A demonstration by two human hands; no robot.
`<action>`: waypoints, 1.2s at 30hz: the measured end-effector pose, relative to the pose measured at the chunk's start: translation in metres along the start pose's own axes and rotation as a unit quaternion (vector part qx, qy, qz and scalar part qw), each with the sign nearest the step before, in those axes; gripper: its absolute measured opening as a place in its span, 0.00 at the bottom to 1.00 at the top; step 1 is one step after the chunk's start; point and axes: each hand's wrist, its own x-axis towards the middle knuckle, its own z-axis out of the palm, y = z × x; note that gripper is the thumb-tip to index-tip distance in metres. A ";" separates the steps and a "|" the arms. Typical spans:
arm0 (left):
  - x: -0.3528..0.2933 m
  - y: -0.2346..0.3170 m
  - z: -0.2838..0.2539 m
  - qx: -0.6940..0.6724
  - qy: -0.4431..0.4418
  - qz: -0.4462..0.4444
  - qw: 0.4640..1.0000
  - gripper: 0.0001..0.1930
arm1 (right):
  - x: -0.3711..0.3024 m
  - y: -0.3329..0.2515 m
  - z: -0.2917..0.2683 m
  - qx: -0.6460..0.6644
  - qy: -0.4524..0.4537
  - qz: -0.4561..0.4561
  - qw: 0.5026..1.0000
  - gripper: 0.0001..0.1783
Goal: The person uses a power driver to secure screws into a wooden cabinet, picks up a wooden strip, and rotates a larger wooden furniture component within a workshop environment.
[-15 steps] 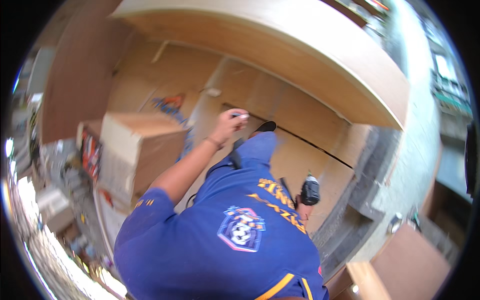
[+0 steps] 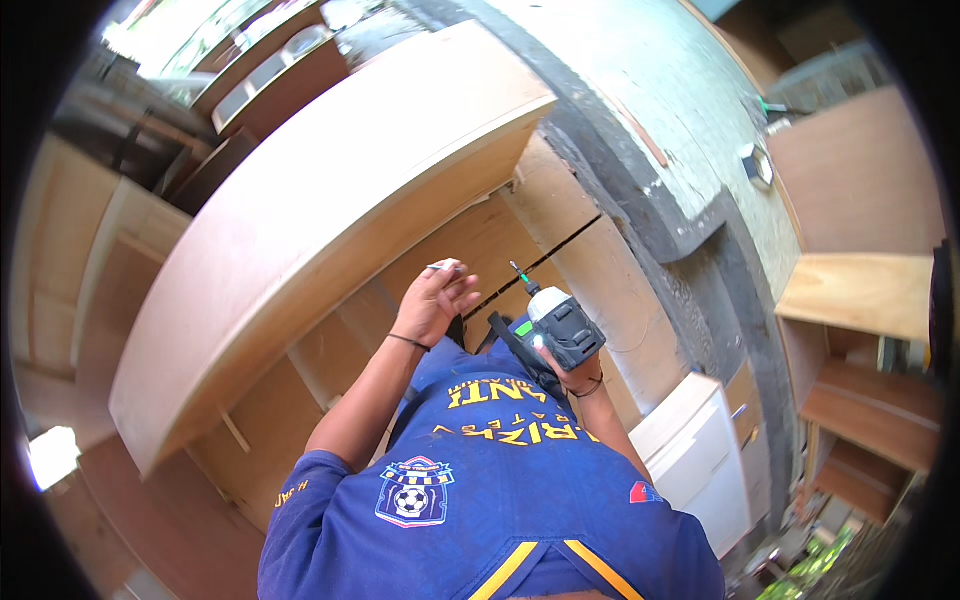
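Observation:
My right hand (image 2: 573, 372) is wrapped round the handle of a cordless driver (image 2: 562, 325), black and white with green accents. A slim bit points up and away from its nose, and a light glows on its side. To the left, my left hand (image 2: 436, 303) is raised with thumb and fingertips pinched on a thin, silvery piece that looks like a screw (image 2: 444, 267); the other fingers are loosely curled. Beyond both hands lies a long wooden cabinet (image 2: 345, 205) with a pale side panel. The driver bit and the cabinet are apart.
A dark gap runs between the brown boards (image 2: 590, 290) underfoot. White panels (image 2: 695, 445) stand close at my right. Farther right are open wooden shelves (image 2: 870, 400) and a brown board (image 2: 860, 180). Grey concrete floor (image 2: 640, 110) stretches beyond, with more cabinets (image 2: 280, 85) at the far left.
My view has turned to the right, and the cabinet now sits farther left. The driver has come up in front of my body, nearer my left hand, which still pinches the small piece.

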 end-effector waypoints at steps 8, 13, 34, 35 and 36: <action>0.171 -0.019 0.151 0.079 -0.053 -0.092 0.991 0.08 | 0.080 0.118 -0.039 0.221 0.131 0.123 0.959 0.12; 0.261 -0.036 0.186 0.114 0.046 -0.103 0.987 0.10 | 0.126 0.201 -0.064 0.186 0.093 0.133 0.969 0.10; 0.458 -0.053 0.137 0.238 0.147 -0.099 0.955 0.09 | 0.181 0.360 0.029 0.429 0.073 0.291 0.852 0.22; 0.462 -0.051 0.136 0.248 0.147 -0.091 0.953 0.09 | 0.186 0.363 0.032 0.467 0.083 0.306 0.826 0.23; 0.466 -0.050 0.135 0.258 0.147 -0.083 0.951 0.08 | 0.189 0.365 0.034 0.470 0.087 0.308 0.823 0.23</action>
